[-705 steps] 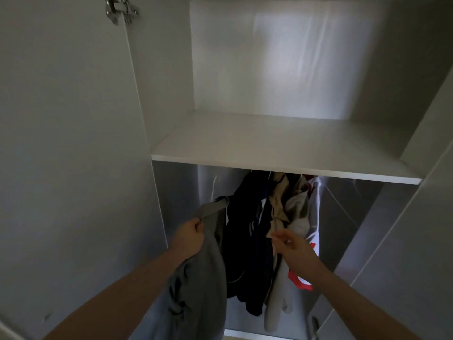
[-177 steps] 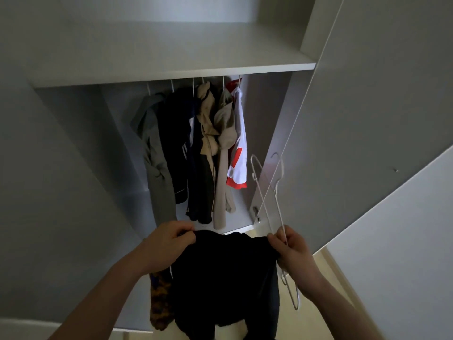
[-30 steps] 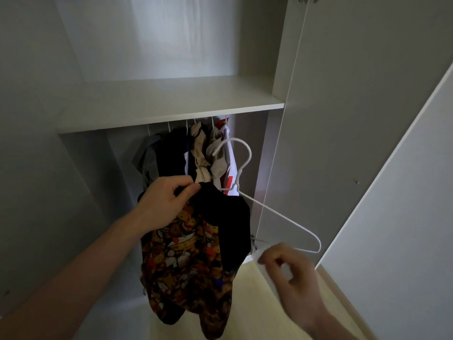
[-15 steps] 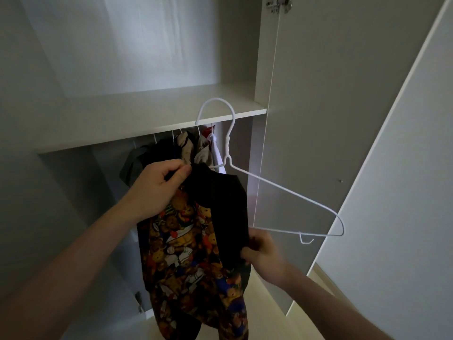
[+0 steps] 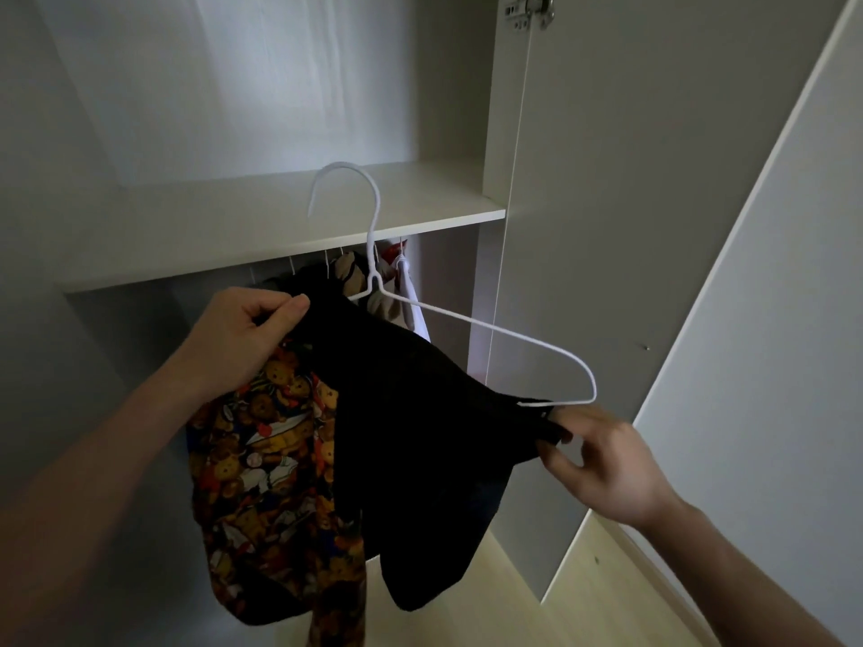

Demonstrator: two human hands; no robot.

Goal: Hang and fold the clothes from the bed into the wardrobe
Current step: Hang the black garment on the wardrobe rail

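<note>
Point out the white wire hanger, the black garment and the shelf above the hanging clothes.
white wire hanger (image 5: 513, 332): head view, on its sloping right arm.
black garment (image 5: 420, 436): head view, on the middle of the dark cloth.
shelf (image 5: 280, 221): head view, on its bare top surface.

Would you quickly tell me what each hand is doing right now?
Left hand: grips the black garment at its top.
Right hand: pinches its other edge.

Head view, close, facing forward into wardrobe (image 5: 261, 235), angled slightly upward
</note>
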